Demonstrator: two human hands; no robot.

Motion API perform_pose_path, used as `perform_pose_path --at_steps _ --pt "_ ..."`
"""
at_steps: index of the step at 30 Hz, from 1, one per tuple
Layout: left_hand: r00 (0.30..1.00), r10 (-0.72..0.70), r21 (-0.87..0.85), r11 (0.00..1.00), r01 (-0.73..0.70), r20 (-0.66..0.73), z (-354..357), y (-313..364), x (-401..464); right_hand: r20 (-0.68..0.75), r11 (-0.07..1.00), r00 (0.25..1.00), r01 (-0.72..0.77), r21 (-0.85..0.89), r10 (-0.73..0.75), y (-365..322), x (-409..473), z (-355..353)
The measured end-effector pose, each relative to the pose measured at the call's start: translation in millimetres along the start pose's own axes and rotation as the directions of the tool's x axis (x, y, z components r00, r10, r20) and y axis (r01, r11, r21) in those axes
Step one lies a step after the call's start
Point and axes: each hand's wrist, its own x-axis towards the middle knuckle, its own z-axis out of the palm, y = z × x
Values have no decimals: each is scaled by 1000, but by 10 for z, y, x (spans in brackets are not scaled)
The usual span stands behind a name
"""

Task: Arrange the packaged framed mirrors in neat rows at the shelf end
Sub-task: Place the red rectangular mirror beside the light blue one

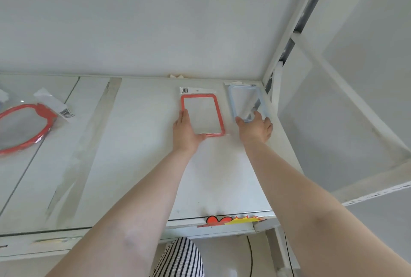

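A white shelf (142,154) runs under a plain white back wall, with a white upright post (291,32) rising at its far right corner and strips of clear tape stuck across the boards toward the left. At the left edge of the shelf lies a red oval-framed mirror (24,127) in a clear bag with a barcode label, well apart from the others. On the front lip of the shelf, near its right end, sits a red and yellow sticker (231,220). Below it shows black-and-white striped clothing (182,259).

Nothing lies between the arms and the two mirrors at the far right corner. The orange-framed mirror (202,115) is rectangular, flat on the shelf, in a clear sleeve with a white barcode header at its far end. The left hand (185,131) grips its near left corner, fingers along the left side and thumb under the near edge. Just beside it, nearest the post, the pale blue-framed mirror (244,103) lies in its own sleeve. The right hand (255,127) holds its near end, thumb and fingers spread round the frame.
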Motion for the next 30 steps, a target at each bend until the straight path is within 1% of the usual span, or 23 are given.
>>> perform_pose_path --at_steps 2,7,11,27,30 --pt "1000 6 -2 1000 -6 2 55 9 126 1 1000 1000 4 -31 -4 13 72 53" --pt "999 -9 -108 994 14 46 107 -8 398 -2 997 1000 -6 -72 6 53 194 115" --pt "998 -26 -154 987 34 52 126 33 471 -12 994 1000 13 -107 -15 128 190 125" --pt "998 7 -183 983 5 66 138 173 439 -12 993 1000 12 -121 -13 126 212 84" --pt "998 16 -160 987 -7 57 127 182 431 -7 992 1000 8 -129 -8 128 205 78"
